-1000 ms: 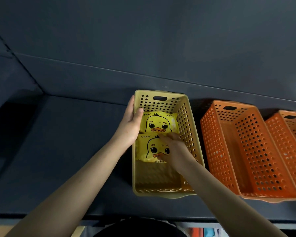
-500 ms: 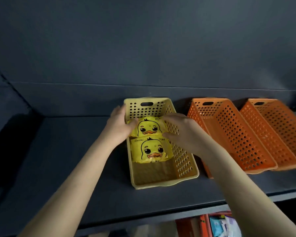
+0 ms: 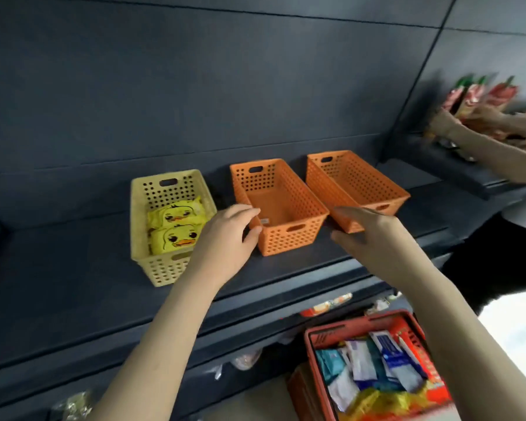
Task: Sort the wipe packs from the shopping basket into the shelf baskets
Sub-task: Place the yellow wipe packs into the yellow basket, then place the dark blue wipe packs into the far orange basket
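dark shelf (image 3: 73, 268): two yellow duck-face wipe packs (image 3: 176, 240) in the yellow basket (image 3: 164, 272); left hand (image 3: 225, 241) and right hand (image 3: 374, 235) relaxed, empty.

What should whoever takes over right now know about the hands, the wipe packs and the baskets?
Left hand: fingers curled at the near-left corner of the middle orange basket; a grip on it cannot be confirmed.
Right hand: open and empty, by the near end of the right orange basket.
Done: two yellow duck packs lie in the yellow basket.
Left: neither orange basket shows any packs. The red shopping basket below the shelf holds many mixed packs to sort.
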Demonstrator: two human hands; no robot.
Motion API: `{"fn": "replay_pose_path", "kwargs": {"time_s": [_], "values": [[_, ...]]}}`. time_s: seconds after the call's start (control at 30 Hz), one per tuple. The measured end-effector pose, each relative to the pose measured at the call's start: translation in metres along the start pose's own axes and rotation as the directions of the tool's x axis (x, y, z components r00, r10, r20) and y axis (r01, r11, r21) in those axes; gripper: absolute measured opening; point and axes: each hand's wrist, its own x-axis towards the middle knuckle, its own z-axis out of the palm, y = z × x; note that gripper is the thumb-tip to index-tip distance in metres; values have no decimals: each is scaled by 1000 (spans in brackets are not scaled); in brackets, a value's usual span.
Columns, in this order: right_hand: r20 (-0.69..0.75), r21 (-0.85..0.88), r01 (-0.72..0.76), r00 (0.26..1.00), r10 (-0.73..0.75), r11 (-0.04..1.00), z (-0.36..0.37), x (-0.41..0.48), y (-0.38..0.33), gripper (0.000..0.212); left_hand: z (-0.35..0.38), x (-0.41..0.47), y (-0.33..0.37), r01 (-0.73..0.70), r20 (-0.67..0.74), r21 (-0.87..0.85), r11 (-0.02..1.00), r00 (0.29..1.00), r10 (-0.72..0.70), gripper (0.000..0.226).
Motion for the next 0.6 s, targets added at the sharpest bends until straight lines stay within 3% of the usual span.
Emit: {"fn": "replay_pose_path", "kwargs": {"time_s": [0.1,0.23,0.43,0.6], "values": [[-7,-18,-151,989,151,988,-14,-66,52,51,45,-27,57,-103,42,-46,994,994,105,37],[11,-29,-323,946,324,946,-7,-138,119,50,107,-64,104,-106,115,-134,985,986,121,32],[147,-72,-529,833,534,845,40,-194,201,41,210,-112,110,-44,312,-112,993,947,78,31],[296,46,-656,729,617,753,101,-211,263,32,289,-137,95,110,521,-65,992,851,-61,34]]}}
